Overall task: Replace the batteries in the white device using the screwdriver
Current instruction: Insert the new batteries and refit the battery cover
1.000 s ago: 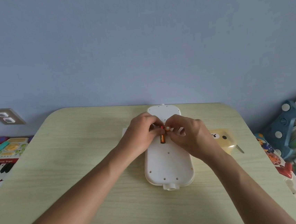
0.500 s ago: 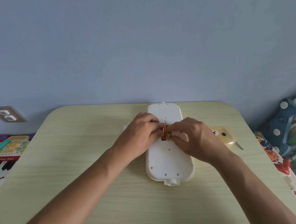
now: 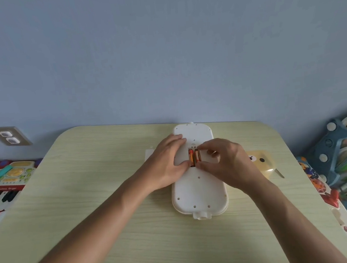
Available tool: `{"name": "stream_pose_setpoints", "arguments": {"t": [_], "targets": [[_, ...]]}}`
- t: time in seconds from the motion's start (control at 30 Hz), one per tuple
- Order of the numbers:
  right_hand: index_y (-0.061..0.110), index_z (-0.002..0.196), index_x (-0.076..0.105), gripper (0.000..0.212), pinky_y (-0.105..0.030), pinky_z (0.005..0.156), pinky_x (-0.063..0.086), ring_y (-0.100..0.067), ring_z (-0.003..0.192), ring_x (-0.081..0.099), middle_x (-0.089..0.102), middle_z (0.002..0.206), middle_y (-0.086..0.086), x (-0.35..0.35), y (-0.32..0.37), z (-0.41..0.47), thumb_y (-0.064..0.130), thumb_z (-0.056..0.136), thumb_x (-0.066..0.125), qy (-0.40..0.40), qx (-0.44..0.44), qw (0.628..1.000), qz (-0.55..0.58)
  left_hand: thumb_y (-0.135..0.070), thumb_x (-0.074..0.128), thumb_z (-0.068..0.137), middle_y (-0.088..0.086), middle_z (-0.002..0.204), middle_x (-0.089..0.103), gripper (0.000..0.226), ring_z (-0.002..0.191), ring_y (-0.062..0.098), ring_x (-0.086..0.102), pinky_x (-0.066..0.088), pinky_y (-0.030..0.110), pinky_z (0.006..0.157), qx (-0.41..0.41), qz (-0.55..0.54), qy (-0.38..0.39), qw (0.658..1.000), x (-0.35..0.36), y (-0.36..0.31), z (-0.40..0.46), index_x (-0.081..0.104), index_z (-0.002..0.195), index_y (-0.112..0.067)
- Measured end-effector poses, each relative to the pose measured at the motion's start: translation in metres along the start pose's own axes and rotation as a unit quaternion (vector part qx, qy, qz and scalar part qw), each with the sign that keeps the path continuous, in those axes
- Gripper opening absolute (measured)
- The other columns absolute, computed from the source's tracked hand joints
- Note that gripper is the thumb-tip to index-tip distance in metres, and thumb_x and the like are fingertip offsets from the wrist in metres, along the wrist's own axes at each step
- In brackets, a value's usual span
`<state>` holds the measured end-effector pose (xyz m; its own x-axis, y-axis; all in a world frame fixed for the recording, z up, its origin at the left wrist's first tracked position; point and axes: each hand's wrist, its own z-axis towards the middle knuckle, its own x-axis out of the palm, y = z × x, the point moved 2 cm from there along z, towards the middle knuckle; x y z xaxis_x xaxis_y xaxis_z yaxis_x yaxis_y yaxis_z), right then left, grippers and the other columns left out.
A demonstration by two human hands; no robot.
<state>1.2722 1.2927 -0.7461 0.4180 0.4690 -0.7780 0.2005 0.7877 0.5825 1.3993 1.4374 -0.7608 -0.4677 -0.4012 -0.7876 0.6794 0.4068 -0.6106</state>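
White device (image 3: pixel 198 189) lies back-up at frame centre on the surface (image 3: pixel 115 200); I see two batteries (image 3: pixel 194 157) seated side by side in its open compartment; left hand (image 3: pixel 167 163) rests flat on the casing, fingers relaxed; right hand (image 3: pixel 227 162) fingers pinch the right battery.

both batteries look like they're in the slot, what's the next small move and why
Probably press the right battery flat with the right hand, whose fingertips pinch its ends. Both batteries lie side by side in the open slot of the white device, which the left hand steadies. Whether it is fully seated is unclear.
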Motion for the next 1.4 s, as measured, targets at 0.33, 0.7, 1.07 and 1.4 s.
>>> {"name": "stream_pose_setpoints", "arguments": {"t": [0.33,0.7,1.07,1.4], "targets": [[0.024,0.155,0.033,0.082,-0.03,0.119,0.02,-0.008,0.152,0.015,0.023,0.164,0.012,0.004,0.002,0.017,0.043,0.086,0.071,0.133,0.118,0.983,-0.044,-0.04,0.064,0.093,-0.015,0.162,0.024,0.07,0.15,0.0,0.014,0.008,0.014,0.111,-0.016,0.002,0.032,0.999,-0.001,0.001,0.002,0.035,0.153,-0.017],[0.029,0.148,0.045,0.066,-0.028,0.113,0.028,-0.01,0.145,0.034,0.034,0.16,0.014,-0.006,-0.001,0.02,0.041,0.088,0.071,0.126,0.105,0.986,-0.033,-0.042,0.063,0.092,-0.017,0.163,0.018,0.073,0.151,-0.002,0.006,0.014,0.032,0.124,-0.021,-0.026,0.056,0.998,0.0,0.001,0.002,0.033,0.154,-0.019],[0.031,0.155,0.032,0.078,-0.032,0.124,0.01,-0.003,0.151,0.013,0.021,0.164,0.018,-0.007,-0.008,0.011,0.055,0.088,0.064,0.165,0.071,0.983,-0.05,-0.053,0.072,0.082,-0.021,0.162,0.017,0.089,0.15,-0.004,0.005,0.013,0.029,0.123,-0.015,-0.033,0.073,0.997,0.0,0.003,0.002,0.032,0.155,-0.022],[0.035,0.151,0.037,0.073,-0.043,0.124,0.018,-0.013,0.15,0.025,0.027,0.161,0.019,0.001,-0.011,0.014,0.059,0.086,0.062,0.139,0.08,0.984,-0.072,-0.034,0.075,0.085,0.008,0.135,0.045,0.063,0.135,0.03,0.034,0.034,0.036,0.105,-0.187,0.033,-0.002,0.982,-0.034,0.056,0.003,0.051,0.143,-0.024]]}}
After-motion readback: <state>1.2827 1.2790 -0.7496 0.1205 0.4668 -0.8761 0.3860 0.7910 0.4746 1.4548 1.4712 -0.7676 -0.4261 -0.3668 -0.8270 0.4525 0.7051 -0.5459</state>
